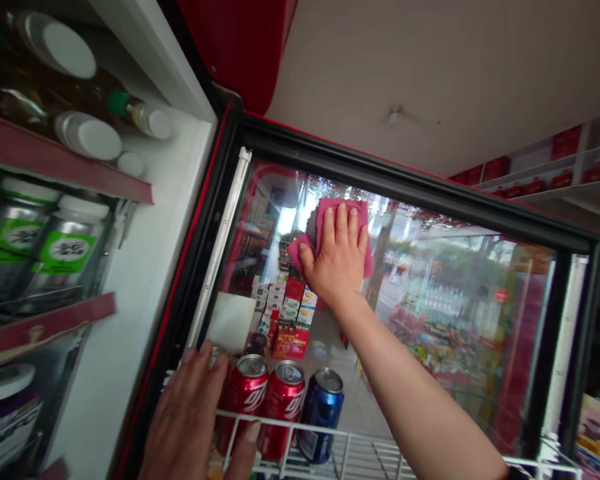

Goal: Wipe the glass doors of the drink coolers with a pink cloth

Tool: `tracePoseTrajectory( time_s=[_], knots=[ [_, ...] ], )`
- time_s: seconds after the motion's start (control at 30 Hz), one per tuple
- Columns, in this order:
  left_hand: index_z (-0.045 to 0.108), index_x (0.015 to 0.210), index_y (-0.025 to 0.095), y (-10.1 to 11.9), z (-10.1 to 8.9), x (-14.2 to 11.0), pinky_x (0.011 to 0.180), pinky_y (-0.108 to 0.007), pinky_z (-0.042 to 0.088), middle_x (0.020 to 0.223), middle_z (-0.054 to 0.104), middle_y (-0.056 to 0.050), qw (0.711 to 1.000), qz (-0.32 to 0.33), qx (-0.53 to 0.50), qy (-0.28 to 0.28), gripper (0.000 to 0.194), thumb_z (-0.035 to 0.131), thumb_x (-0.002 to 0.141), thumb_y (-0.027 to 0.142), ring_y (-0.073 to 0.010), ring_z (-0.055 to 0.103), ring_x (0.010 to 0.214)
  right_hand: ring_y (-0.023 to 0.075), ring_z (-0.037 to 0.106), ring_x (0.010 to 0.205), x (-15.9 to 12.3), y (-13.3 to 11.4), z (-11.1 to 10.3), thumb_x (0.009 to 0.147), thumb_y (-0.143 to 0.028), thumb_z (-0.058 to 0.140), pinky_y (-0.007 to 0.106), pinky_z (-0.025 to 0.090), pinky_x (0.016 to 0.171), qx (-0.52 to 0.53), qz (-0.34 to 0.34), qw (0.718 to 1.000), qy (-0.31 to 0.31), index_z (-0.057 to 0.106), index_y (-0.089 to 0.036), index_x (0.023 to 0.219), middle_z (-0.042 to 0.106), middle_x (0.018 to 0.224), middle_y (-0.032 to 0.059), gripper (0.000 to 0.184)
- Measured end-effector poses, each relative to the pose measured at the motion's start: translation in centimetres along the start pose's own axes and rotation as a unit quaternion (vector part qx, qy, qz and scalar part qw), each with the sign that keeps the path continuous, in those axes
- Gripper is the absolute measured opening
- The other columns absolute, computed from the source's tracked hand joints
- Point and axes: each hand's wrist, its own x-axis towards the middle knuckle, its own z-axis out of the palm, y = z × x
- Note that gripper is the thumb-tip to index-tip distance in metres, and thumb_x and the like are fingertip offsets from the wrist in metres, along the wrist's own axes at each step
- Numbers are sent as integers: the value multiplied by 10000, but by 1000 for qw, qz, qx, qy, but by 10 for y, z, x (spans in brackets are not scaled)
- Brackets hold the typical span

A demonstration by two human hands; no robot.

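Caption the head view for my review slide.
Right hand presses a pink cloth against a glass door above three cans.

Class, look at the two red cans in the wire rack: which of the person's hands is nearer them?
Left. The left hand is beside the red cans; the right hand is higher up, pressing a pink cloth to the glass.

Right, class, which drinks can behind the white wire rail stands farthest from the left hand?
The blue can, at the picture's right end of the row. The red cans stand nearer the left hand.
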Motion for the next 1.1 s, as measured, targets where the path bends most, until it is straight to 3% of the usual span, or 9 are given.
tracePoseTrajectory(
  time_s=[0.23,0.33,0.43,0.53,0.67,0.8,0.9,1.0,1.1],
  knots=[
    [228,1807,266,-22,-25,-4,1374,-607,420,1862,356,-115,999,-9,33,-19,904,618,1000,385,-358,371,1721,437,97,1792,10,-81,21,1073,-495,617,712,68,1441,74,-73,993,-57,331,-61,1778,195,1903,228,876],
    [264,1796,233,-20,-31,-6,1395,-590,377,1853,369,-138,999,-18,46,-11,880,610,1008,415,-356,351,1730,440,115,1790,-3,-105,30,1068,-459,648,711,52,1446,96,-127,984,-80,307,-39,1779,177,1900,247,893],
    [285,1788,239,-17,-34,-9,1406,-583,346,1854,369,-137,998,-32,43,-15,869,619,1008,423,-354,344,1733,435,125,1789,-29,-110,34,1055,-459,690,689,62,1458,111,-217,963,-110,293,6,1768,171,1890,265,939],
    [276,1789,236,-13,-35,-13,1421,-570,306,1859,358,-133,998,-38,36,-21,875,631,1009,413,-347,313,1746,398,187,1783,-54,-90,30,1041,-450,732,641,102,1473,118,-330,924,-155,337,-14,1757,245,1879,232,927],
    [254,1794,232,-6,-34,-17,1426,-554,290,1888,290,-127,998,-44,29,-35,875,631,1019,381,-333,271,1762,319,254,1773,-71,-28,12,1041,-414,739,586,158,1481,140,-425,870,-209,401,-114,1755,321,1865,141,845],
    [241,1798,241,-3,-36,-26,1420,-561,308,1891,283,-123,997,-55,23,-51,882,632,1021,381,-330,274,1761,251,304,1756,-82,47,-15,1084,-285,604,577,217,1471,136,-434,845,-283,417,-258,1761,363,1847,36,703],
    [220,1805,267,-4,-39,-34,1404,-600,342,1894,276,-121,995,-73,27,-64,900,635,1016,394,-353,277,1760,246,325,1747,-90,82,-27,1089,-270,566,586,202,1475,103,-408,840,-343,402,-347,1761,357,1842,-19,697],
    [206,1808,292,-6,-45,-40,1396,-630,353,1895,276,-115,994,-85,30,-65,920,643,1006,400,-370,294,1752,250,324,1748,-91,79,-22,1087,-286,584,588,199,1478,118,-403,846,-328,396,-369,1761,350,1845,-34,705],
    [206,1808,301,-7,-52,-43,1406,-629,337,1894,282,-106,993,-87,38,-67,922,641,1003,408,-368,305,1748,241,318,1751,-83,38,-7,1091,-270,581,580,207,1474,152,-436,838,-290,411,-325,1760,360,1848,-19,693]
  ],
)
